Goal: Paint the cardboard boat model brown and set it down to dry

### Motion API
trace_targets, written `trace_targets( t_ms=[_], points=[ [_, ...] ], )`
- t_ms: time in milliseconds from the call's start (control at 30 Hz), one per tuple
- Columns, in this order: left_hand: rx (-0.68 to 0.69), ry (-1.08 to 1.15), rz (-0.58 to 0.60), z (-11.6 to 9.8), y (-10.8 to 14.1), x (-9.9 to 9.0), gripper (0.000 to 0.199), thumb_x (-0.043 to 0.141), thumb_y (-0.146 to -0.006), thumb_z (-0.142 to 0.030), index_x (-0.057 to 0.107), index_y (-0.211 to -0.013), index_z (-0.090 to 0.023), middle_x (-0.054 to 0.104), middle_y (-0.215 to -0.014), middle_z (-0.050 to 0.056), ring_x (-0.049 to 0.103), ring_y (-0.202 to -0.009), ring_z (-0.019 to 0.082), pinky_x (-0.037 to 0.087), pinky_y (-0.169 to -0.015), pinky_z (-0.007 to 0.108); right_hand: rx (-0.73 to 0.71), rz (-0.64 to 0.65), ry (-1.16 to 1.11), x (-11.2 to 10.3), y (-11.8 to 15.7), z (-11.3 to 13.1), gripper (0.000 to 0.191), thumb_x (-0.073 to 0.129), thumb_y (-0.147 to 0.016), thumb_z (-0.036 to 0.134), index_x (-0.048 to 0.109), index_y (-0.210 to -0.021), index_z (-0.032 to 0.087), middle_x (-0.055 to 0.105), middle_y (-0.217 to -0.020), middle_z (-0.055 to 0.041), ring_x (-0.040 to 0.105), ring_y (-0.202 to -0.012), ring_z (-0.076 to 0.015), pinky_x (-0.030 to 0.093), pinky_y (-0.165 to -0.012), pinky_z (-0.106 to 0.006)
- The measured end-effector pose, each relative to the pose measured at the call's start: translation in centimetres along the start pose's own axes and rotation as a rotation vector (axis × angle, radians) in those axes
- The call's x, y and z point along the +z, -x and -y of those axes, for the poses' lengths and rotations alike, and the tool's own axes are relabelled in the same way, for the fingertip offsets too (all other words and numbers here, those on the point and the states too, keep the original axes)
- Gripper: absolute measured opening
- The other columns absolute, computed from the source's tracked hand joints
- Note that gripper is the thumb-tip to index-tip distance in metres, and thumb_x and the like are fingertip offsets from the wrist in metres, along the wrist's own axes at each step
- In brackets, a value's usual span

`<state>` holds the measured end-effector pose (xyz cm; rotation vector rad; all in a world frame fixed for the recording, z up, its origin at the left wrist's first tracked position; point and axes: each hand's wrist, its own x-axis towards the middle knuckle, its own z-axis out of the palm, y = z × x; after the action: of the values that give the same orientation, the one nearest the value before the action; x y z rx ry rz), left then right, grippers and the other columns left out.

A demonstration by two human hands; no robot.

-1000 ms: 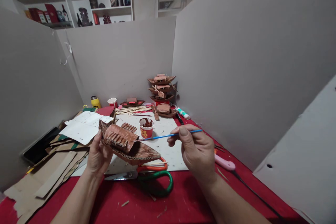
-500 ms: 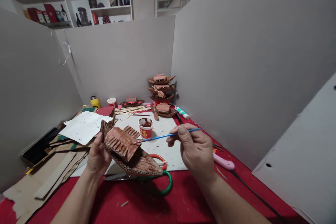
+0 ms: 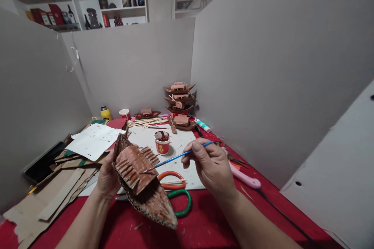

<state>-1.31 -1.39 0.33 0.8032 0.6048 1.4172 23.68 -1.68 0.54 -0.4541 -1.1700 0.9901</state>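
My left hand (image 3: 107, 177) grips a brown cardboard boat (image 3: 157, 198) by its far left end, the pointed near end tilted down to the right. The boat has a curved roof (image 3: 137, 160) with corrugated strips along both sides. Between the thumb and fingers of my right hand (image 3: 210, 163) is a thin blue paintbrush (image 3: 175, 157), its tip at the roof's surface. A red paper cup (image 3: 162, 147) with brown paint inside stands behind the boat. Scissors with orange and green handles (image 3: 189, 203) lie partly hidden beneath the boat.
Several finished-looking boats (image 3: 179, 97) are stacked at the back, near thin sticks (image 3: 149, 122). Cardboard pieces (image 3: 55, 198) and a white paper sheet (image 3: 95, 140) lie left. A pink-handled tool (image 3: 247, 177) with a black cord lies right. Grey partitions (image 3: 263, 66) surround the red table.
The boat has turned, its near end swinging down and toward me. My right hand has shifted slightly left, and the brush tip has moved down and left along the roof.
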Motion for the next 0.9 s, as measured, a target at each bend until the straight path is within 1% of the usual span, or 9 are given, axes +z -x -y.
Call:
trace_targets(
  t_ms=[100,233,433,567,667,800,900],
  points=[
    [-0.063,-0.044,0.088,0.2,0.5,0.0,0.052,0.080,-0.063,-0.053,0.078,-0.102,-0.019,0.078,-0.105,0.008,0.064,-0.117,0.037,0.045,-0.107,0.045,0.007,0.018,0.016,0.1,0.0,-0.1,0.026,0.069,-0.089,0.043,0.072,-0.080,0.019,0.069,-0.063,0.0003,0.065,-0.052,-0.0118,0.054,-0.051,-0.023],
    [-0.126,-0.094,0.186,0.4,1.0,0.0,0.052,0.074,-0.068,-0.056,0.077,-0.104,-0.019,0.078,-0.104,0.010,0.068,-0.108,0.037,0.049,-0.100,0.047,-0.010,0.039,0.056,0.3,0.0,-0.1,0.029,0.065,-0.091,0.045,0.072,-0.082,0.019,0.071,-0.064,-0.0012,0.066,-0.053,-0.0132,0.054,-0.051,-0.025],
    [-0.130,-0.138,0.202,0.5,1.3,-0.4,0.050,0.072,-0.070,-0.056,0.076,-0.104,-0.019,0.078,-0.101,0.011,0.070,-0.102,0.037,0.050,-0.096,0.048,-0.024,0.006,0.067,0.7,-0.2,0.2,0.031,0.067,-0.089,0.047,0.072,-0.080,0.018,0.071,-0.059,-0.0008,0.066,-0.050,-0.0133,0.054,-0.049,-0.024],
    [-0.119,-0.157,0.239,0.4,1.2,-0.3,0.047,0.075,-0.068,-0.055,0.077,-0.099,-0.020,0.078,-0.102,0.011,0.070,-0.101,0.036,0.052,-0.092,0.044,-0.021,0.032,0.039,1.0,-0.1,0.4,0.029,0.069,-0.088,0.046,0.074,-0.080,0.019,0.071,-0.058,-0.0008,0.066,-0.050,-0.0124,0.054,-0.048,-0.022],
    [-0.139,-0.203,0.273,0.3,1.0,-0.1,0.050,0.076,-0.066,-0.056,0.078,-0.100,-0.018,0.078,-0.099,0.011,0.070,-0.098,0.035,0.054,-0.087,0.042,-0.002,0.068,0.028,1.0,0.1,0.4,0.027,0.070,-0.088,0.045,0.074,-0.080,0.019,0.070,-0.058,-0.0006,0.066,-0.050,-0.0127,0.055,-0.049,-0.022],
    [-0.086,-0.205,0.226,0.3,0.8,-0.2,0.049,0.076,-0.067,-0.055,0.079,-0.101,-0.019,0.078,-0.100,0.009,0.071,-0.095,0.031,0.054,-0.085,0.037,0.009,0.089,0.031,0.6,0.3,0.2,0.028,0.067,-0.090,0.044,0.072,-0.080,0.019,0.070,-0.061,-0.0007,0.067,-0.052,-0.0133,0.057,-0.050,-0.024],
    [-0.073,-0.186,0.188,0.3,0.7,-0.3,0.049,0.075,-0.067,-0.055,0.079,-0.101,-0.020,0.078,-0.103,0.009,0.070,-0.098,0.032,0.053,-0.088,0.039,-0.016,0.050,0.059,0.5,0.3,0.3,0.029,0.067,-0.090,0.044,0.071,-0.078,0.018,0.070,-0.061,-0.0008,0.067,-0.052,-0.0133,0.056,-0.050,-0.024]
  ],
)
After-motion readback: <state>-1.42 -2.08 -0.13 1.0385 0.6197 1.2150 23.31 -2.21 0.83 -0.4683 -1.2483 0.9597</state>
